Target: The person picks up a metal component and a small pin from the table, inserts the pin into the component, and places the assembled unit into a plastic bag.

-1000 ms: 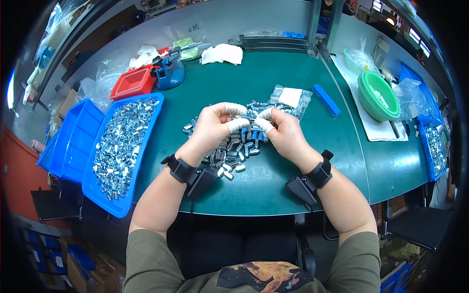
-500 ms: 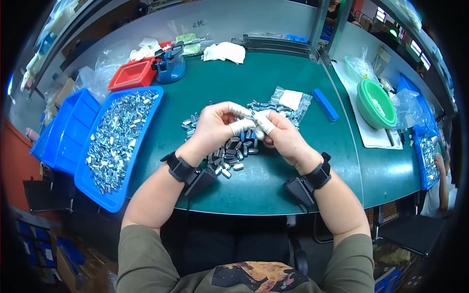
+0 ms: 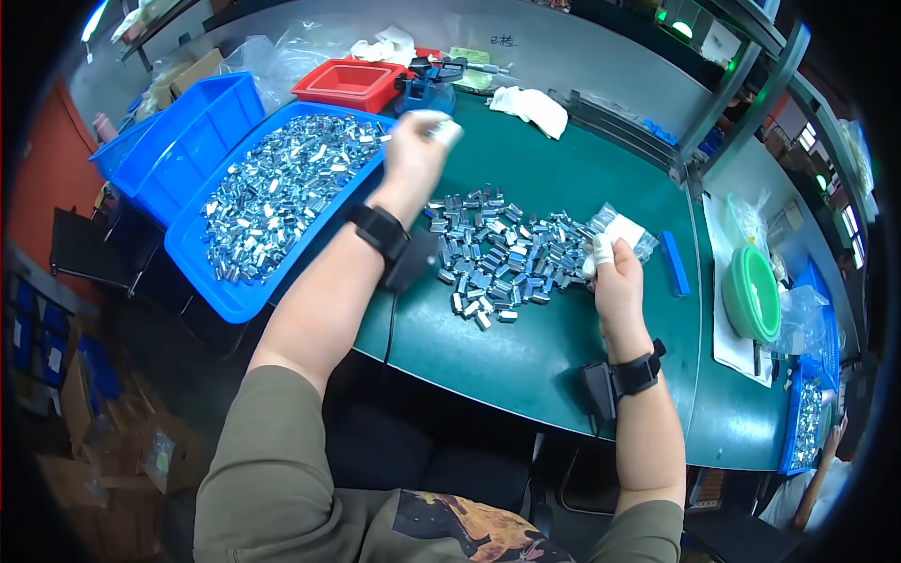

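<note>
My left hand (image 3: 418,155), smeared by motion, is raised beside the right edge of a blue tray (image 3: 230,305) heaped with small shiny metal pieces (image 3: 282,202). White finger covers show on its fingertips; whether it holds anything is unclear. On the green table a loose pile of similar short metal pieces (image 3: 507,253) lies between my hands. My right hand (image 3: 619,281) is at the pile's right end, next to a clear plastic bag with a white slip (image 3: 624,230). Its covered thumb and fingers are closed together, and what they hold, if anything, is hidden.
A blue stand with a micrometer (image 3: 427,92) is just beyond my left hand, beside red trays (image 3: 349,84). A white cloth (image 3: 530,110) lies at the back. Rightward are a blue bar (image 3: 674,263), green bowls (image 3: 753,293) and another person's arm (image 3: 818,483).
My hands, together over the pile before, are now apart. The left has swung up and left toward the blue tray; the right is at the pile's right end. The view has turned leftward.
</note>
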### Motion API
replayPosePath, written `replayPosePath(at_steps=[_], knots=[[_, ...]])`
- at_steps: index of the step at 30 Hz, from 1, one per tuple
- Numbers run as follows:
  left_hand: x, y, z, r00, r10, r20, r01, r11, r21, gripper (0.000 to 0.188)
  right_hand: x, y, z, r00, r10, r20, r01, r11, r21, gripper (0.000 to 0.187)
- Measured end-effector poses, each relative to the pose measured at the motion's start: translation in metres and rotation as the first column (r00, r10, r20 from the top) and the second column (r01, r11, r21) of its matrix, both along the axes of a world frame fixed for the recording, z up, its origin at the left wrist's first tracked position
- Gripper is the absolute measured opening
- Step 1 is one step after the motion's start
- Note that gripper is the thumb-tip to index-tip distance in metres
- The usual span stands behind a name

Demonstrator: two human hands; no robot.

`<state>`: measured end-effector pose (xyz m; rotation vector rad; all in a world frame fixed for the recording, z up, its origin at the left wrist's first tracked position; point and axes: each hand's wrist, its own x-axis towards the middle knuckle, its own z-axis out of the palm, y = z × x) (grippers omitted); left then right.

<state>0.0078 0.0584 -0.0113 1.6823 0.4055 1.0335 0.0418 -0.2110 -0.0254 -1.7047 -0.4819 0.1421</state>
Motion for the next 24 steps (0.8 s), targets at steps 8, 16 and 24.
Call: replayPosePath(at_steps=[8,16,24], knots=[[-0.011,0.06,0.006,0.616,0.776,0.132,-0.787,0.615,0.055,0.027,-0.004,0.005,0.002,0.999,0.013,0.046,-0.013,1.0,-0.004,0.017],[-0.008,-0.013,0.005,0.586,-0.201,-0.785,0.543,0.817,0.196,0.023,-0.005,0.006,0.001,0.998,0.053,-0.015,-0.053,0.997,0.049,0.013],[-0.018,-0.053,0.0,0.729,-0.626,-0.277,0.681,0.706,0.196,0.012,-0.014,0.01,0.002,0.989,0.127,0.076,-0.129,0.991,0.025,0.012]])
